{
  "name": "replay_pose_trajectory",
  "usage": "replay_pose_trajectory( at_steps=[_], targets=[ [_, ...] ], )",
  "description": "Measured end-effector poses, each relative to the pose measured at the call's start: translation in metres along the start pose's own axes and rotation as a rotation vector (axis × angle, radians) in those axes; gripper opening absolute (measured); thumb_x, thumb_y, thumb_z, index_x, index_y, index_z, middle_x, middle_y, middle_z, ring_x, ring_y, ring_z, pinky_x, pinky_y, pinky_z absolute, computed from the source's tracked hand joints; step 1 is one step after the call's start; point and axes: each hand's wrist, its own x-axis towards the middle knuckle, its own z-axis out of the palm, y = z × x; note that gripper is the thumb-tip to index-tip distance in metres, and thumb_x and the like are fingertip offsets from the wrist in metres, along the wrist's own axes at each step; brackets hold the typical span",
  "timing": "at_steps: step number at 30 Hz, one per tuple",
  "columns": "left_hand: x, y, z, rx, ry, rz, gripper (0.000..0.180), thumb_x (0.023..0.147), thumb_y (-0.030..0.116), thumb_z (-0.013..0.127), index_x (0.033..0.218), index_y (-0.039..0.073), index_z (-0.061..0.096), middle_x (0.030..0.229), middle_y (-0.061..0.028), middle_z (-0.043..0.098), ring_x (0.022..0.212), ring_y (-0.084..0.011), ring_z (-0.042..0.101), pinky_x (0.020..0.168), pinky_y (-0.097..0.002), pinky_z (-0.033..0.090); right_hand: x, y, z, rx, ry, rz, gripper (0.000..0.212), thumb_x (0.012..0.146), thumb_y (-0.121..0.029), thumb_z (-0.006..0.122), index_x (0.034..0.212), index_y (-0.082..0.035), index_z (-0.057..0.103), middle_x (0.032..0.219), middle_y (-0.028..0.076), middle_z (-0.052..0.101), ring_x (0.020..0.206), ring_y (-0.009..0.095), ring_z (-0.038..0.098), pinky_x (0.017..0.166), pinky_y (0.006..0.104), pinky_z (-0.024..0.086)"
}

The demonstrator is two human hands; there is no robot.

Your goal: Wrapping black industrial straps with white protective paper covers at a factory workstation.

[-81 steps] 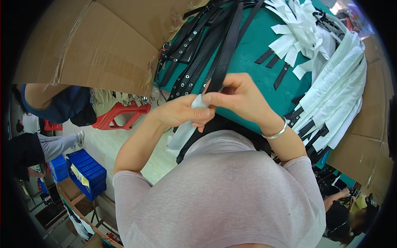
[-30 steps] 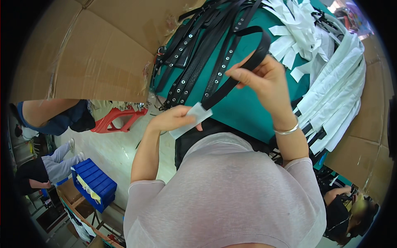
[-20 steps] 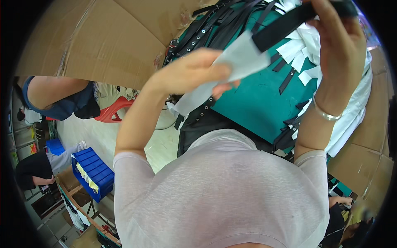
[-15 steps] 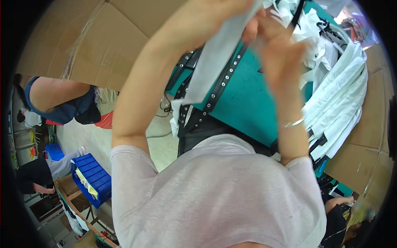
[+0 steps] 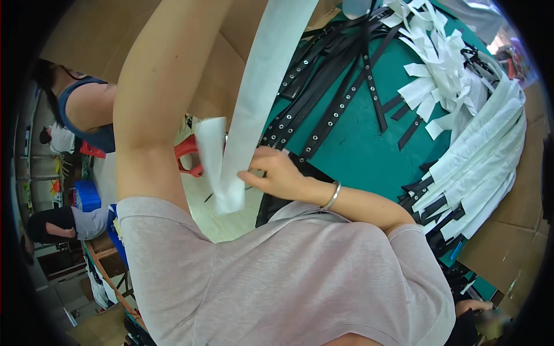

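Observation:
A long, pale white strip, seemingly of cloth or paper, runs down from the top edge in front of my body. Its lower end doubles back into a blurred loose flap. My right hand, with a metal bangle on the wrist, has its thumb and bent fingers closed at the strip's right edge near the fold. My left arm reaches up past the top of the picture, so that hand is hidden. Just beyond the strip, black straps with metal eyelets lie on the green tabletop.
White strips are heaped at the far right of the table. A bundle of white-wrapped lengths with black ends hangs over the right side. Cardboard stands at right. A red object is beyond the strip; other people sit at left and lower right.
My left hand has gone up out of the picture. My right hand has come down and left to the lower end of the white strip, which now stretches longer and shows a folded flap.

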Motion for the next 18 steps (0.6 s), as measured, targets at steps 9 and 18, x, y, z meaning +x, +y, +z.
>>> replay_pose_trajectory(
  at_steps=[9,18],
  targets=[
    [-0.135,-0.082,0.046,-0.147,-0.232,-0.642,0.029,0.091,0.029,0.055,0.096,0.000,0.058,0.062,-0.0034,0.058,0.048,-0.0117,0.058,0.048,-0.0265,0.050,-0.018,0.023,-0.104,0.447,-0.106,0.362,0.040,0.082,-0.017,0.060,0.119,-0.004,0.054,0.100,0.005,0.065,0.076,0.015,0.059,0.064,0.0276,0.049],
    [-0.247,-0.165,0.077,-0.741,-0.354,-0.712,0.051,0.093,0.048,0.044,0.109,0.000,0.053,0.075,-0.0016,0.050,0.067,-0.0106,0.048,0.079,-0.0419,0.053,0.023,-0.001,-0.173,0.956,0.261,0.530,0.033,0.091,-0.026,0.058,0.108,0.002,0.058,0.088,0.004,0.061,0.069,0.006,0.053,0.046,0.0135,0.036]
  ],
)
